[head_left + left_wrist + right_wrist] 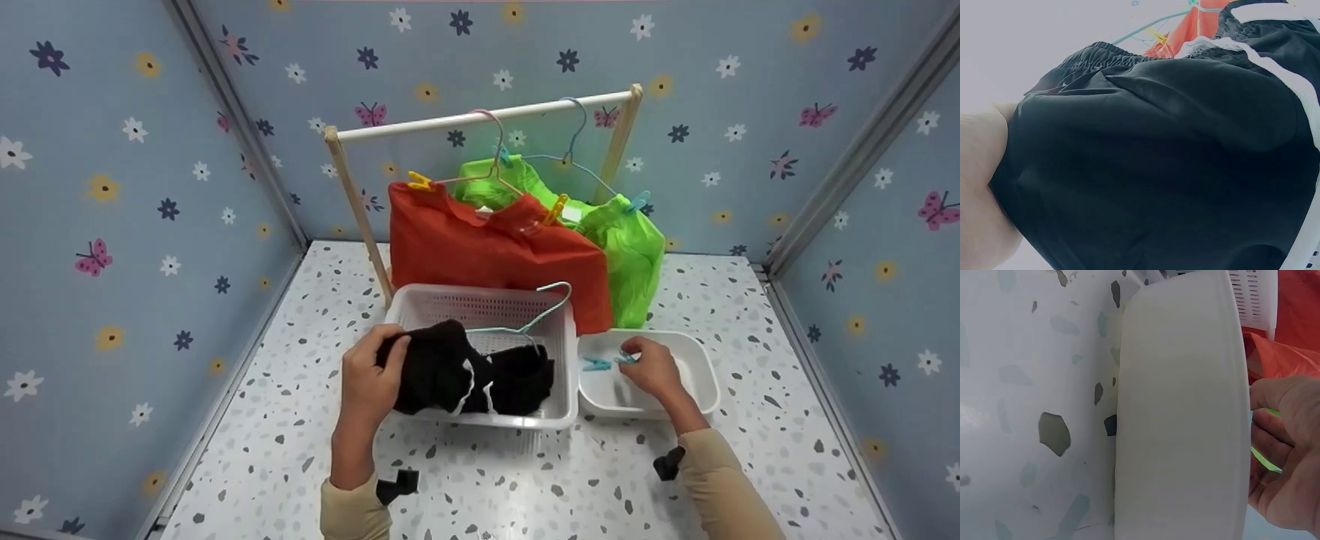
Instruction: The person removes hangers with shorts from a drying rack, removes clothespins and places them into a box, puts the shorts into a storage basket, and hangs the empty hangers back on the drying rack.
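My left hand grips a pair of black shorts by the left end of the elastic waistband. White trim runs along the shorts, which fill most of the left wrist view. A mint-green hanger sits at the waistband, its hook up; its lower part is hidden by the cloth. Over the small white tub, my right hand pinches a blue clothespin between thumb and fingers. Another blue clothespin lies just left of it. In the right wrist view the tub's wall hides the fingertips.
The shorts lie over a white perforated basket beside the tub. Behind stands a rack with a white rail. A red garment and a green garment hang there, clipped to hangers. Flower-patterned walls enclose the speckled table.
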Tool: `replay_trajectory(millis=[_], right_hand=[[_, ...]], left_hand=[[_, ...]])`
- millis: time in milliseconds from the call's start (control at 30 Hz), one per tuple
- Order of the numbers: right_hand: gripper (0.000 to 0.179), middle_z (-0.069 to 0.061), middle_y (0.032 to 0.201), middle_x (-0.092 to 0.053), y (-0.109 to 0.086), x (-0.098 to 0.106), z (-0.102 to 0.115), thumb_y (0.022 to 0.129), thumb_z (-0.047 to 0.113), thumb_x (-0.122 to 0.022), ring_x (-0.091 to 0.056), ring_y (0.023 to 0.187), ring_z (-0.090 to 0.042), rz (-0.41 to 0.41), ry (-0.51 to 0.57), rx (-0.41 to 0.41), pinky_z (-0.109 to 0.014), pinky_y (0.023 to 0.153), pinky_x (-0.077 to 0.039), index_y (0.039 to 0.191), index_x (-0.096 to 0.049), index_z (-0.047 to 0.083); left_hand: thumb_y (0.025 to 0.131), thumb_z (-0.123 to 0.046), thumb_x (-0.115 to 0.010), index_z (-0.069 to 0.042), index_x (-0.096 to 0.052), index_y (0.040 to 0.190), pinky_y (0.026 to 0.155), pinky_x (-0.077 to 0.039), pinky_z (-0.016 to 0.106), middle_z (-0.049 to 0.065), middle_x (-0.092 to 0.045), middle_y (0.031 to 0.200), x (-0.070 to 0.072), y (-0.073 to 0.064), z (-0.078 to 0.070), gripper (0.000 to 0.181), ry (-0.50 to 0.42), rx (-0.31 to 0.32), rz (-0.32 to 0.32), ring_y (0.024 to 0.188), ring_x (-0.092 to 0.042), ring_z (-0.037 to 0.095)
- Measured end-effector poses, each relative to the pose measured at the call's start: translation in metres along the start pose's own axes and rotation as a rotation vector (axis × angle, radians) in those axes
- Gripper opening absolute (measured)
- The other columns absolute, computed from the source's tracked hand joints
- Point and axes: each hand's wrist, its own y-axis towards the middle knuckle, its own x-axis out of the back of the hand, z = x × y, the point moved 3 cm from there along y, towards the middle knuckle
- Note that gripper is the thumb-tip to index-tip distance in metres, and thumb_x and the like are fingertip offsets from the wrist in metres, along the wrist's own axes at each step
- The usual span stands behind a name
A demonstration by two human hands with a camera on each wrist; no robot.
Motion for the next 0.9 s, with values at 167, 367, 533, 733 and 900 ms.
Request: replay_trajectory(millis=[167,367,533,733,900], right_hand=[[0.030,-0.020,0.108,-0.067,0.008,-0.001,0.000,0.081,0.006,-0.071,-0.062,0.100,-0.035,0.049,-0.009,-0.001,-0.049,0.086,-0.047,0.109,-0.068,-0.004],[0.032,-0.020,0.111,-0.067,0.017,-0.002,0.000,0.082,0.006,-0.070,-0.061,0.104,-0.035,0.072,-0.017,-0.008,-0.049,0.089,-0.047,0.112,-0.068,-0.004],[0.034,-0.020,0.113,-0.066,0.023,-0.004,0.000,0.082,0.006,-0.069,-0.061,0.103,-0.035,0.106,-0.040,-0.019,-0.048,0.086,-0.048,0.114,-0.068,-0.004],[0.032,-0.020,0.109,-0.068,0.026,-0.004,0.002,0.081,0.006,-0.068,-0.063,0.096,-0.035,0.099,-0.033,0.012,-0.047,0.079,-0.050,0.111,-0.069,-0.005],[0.027,-0.019,0.103,-0.069,0.027,-0.004,0.003,0.082,0.006,-0.068,-0.064,0.093,-0.033,0.086,-0.010,0.023,-0.045,0.078,-0.051,0.106,-0.070,-0.005]], left_hand=[[0.088,0.000,-0.069,-0.006,-0.067,0.095,0.079,-0.047,0.025,0.002,-0.067,0.091,0.000,-0.001,0.001,0.009,-0.004,0.011,0.002,0.085,-0.063,0.014],[0.089,0.001,-0.069,-0.008,-0.067,0.096,0.079,-0.047,0.025,0.001,-0.067,0.092,0.000,-0.001,0.001,0.011,-0.010,0.017,-0.001,0.085,-0.063,0.014],[0.087,0.003,-0.070,-0.009,-0.067,0.096,0.079,-0.047,0.025,-0.001,-0.067,0.092,0.000,-0.001,0.001,0.015,-0.011,0.012,-0.004,0.085,-0.063,0.014],[0.090,0.000,-0.067,-0.006,-0.067,0.096,0.080,-0.047,0.025,0.005,-0.068,0.091,0.000,-0.002,0.003,0.009,-0.011,0.014,-0.005,0.086,-0.063,0.015],[0.090,-0.001,-0.067,-0.005,-0.066,0.095,0.079,-0.047,0.026,0.006,-0.067,0.090,0.001,-0.002,0.004,0.006,-0.008,0.017,-0.006,0.086,-0.063,0.015]])
